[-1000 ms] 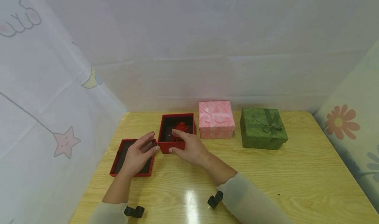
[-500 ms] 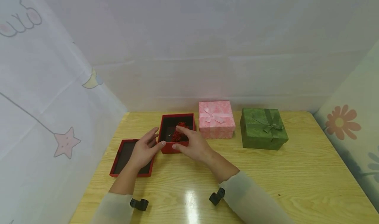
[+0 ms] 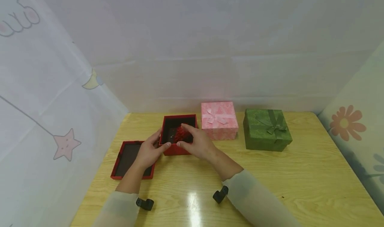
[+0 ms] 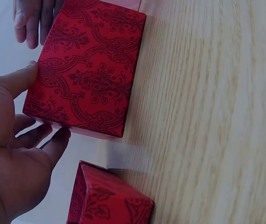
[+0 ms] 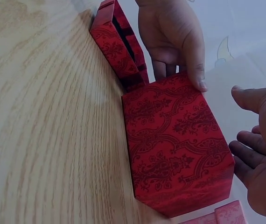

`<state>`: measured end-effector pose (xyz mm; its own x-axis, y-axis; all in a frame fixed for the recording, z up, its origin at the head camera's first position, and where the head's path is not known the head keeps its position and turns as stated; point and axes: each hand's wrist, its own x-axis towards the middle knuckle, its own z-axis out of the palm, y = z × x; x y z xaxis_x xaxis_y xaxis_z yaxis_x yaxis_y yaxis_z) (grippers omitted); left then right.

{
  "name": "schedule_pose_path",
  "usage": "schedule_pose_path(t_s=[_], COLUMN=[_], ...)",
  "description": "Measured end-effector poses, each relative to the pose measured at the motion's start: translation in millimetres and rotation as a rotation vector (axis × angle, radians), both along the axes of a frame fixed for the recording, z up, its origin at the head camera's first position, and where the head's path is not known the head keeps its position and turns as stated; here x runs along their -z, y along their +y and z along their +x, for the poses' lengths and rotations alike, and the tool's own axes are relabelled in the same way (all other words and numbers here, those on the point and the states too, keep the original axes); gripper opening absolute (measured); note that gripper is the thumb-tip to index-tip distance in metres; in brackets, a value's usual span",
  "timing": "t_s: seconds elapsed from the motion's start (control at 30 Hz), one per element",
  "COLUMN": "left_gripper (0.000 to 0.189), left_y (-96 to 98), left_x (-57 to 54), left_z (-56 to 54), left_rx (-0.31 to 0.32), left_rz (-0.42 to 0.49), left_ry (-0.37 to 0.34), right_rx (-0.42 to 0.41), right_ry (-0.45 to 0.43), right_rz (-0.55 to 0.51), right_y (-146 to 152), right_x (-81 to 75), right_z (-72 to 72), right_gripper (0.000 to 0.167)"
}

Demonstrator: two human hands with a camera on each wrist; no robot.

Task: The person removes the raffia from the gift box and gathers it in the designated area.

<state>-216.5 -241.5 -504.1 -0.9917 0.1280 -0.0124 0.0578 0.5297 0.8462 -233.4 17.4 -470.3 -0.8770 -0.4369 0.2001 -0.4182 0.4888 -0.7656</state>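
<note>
An uncovered red gift box (image 3: 177,150) with a dark inside stands on the left part of the table. My left hand (image 3: 149,152) holds its front left corner, thumb on the front rim and fingers along the left side, as the left wrist view shows. Inside the box lies a bunch of crinkly red filler (image 3: 181,134). My right hand (image 3: 201,145) hovers over the right part of the box, fingers spread beside the filler and thumb apart above the front rim. In the right wrist view its fingers (image 5: 249,149) overlap the box's right corner.
The red lid (image 3: 127,158) lies inside up, left of the box and partly behind my left arm. To the right stand a pink gift box (image 3: 219,120) and a green gift box (image 3: 267,130), both covered and bowed. Printed cloth hangs behind and at both sides.
My left hand has moved right and forward from over the lid onto the box's corner. My right hand has shifted slightly right. The boxes have stayed in place.
</note>
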Motion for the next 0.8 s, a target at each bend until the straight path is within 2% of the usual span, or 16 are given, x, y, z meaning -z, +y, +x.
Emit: schedule_pose_path(t_s=[0.3, 0.5, 0.8], left_gripper=[0.091, 0.09, 0.088], left_y=[0.0, 1.7, 3.0], left_x=[4.5, 5.1, 5.7], left_z=[-0.3, 1.0, 0.9], left_rx=[-0.03, -0.041, -0.046], left_rz=[-0.012, 0.012, 0.036], left_ry=[-0.008, -0.027, -0.025], right_rx=[0.011, 0.006, 0.028], right_ry=[0.028, 0.019, 0.027], right_rz=[0.054, 0.107, 0.276], right_y=[-3, -8, -19], right_x=[1.2, 1.0, -1.3], right_z=[-13.8, -24.5, -41.5], right_gripper=[0.075, 0.077, 0.083])
